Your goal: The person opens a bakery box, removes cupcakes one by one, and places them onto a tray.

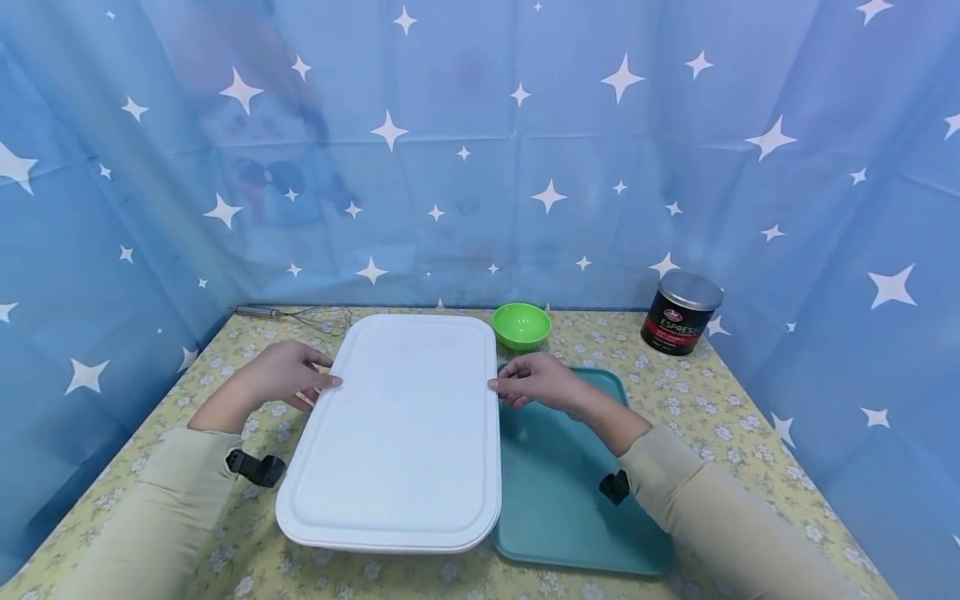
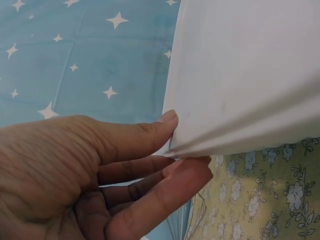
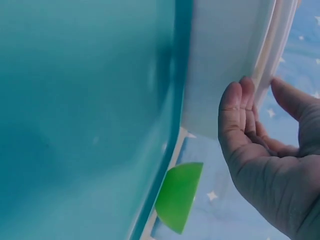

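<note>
A large white rectangular lid (image 1: pixel 405 425) with rounded corners sits on a white plastic box left of centre in the head view. Below its rim, the pale box wall (image 3: pixel 220 65) shows in the right wrist view. My left hand (image 1: pixel 288 375) holds the lid's left edge, the thumb on top and the fingers curled beneath. At the opposite edge my right hand (image 1: pixel 536 382) grips the rim between thumb and fingers. Inside the box nothing can be seen. Right beside it, under my right forearm, lies a teal tray (image 1: pixel 577 483).
Behind the tray stands a green bowl (image 1: pixel 521 325). A black espresso tin (image 1: pixel 681 313) is at the back right. At the back left lies a metal whisk (image 1: pixel 296 314). A floral cloth (image 1: pixel 720 433) covers the table, and a blue star-patterned curtain (image 1: pixel 465 167) surrounds it.
</note>
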### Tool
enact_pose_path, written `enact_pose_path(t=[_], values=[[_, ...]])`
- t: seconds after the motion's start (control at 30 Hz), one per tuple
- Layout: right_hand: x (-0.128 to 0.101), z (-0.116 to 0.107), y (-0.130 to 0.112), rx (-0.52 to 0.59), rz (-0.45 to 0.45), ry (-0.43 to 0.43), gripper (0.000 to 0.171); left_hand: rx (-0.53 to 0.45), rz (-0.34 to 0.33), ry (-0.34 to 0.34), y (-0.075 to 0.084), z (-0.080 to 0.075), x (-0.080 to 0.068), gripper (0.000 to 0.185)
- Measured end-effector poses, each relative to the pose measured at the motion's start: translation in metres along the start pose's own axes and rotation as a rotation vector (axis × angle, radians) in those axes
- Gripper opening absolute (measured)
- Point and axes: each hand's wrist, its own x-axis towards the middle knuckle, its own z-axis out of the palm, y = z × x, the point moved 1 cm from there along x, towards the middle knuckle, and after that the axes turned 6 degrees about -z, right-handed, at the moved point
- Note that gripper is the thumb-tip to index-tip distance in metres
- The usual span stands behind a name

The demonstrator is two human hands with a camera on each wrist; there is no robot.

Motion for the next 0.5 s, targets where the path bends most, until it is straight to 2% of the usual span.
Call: enact_pose_path(t=[0.2,0.5], values=[[-0.0015,0.0004,-0.0004,0.042,-0.006,-0.009,0.033,-0.02,0.018,0.0,-0.0003,0.0003,-0.0022,0.062],[-0.0015,0.0015,-0.005,0.13,0.005,-0.001,0.036,0.002,0.048,0.033,0.0044,-0.0053,-0.0063,0.064]])
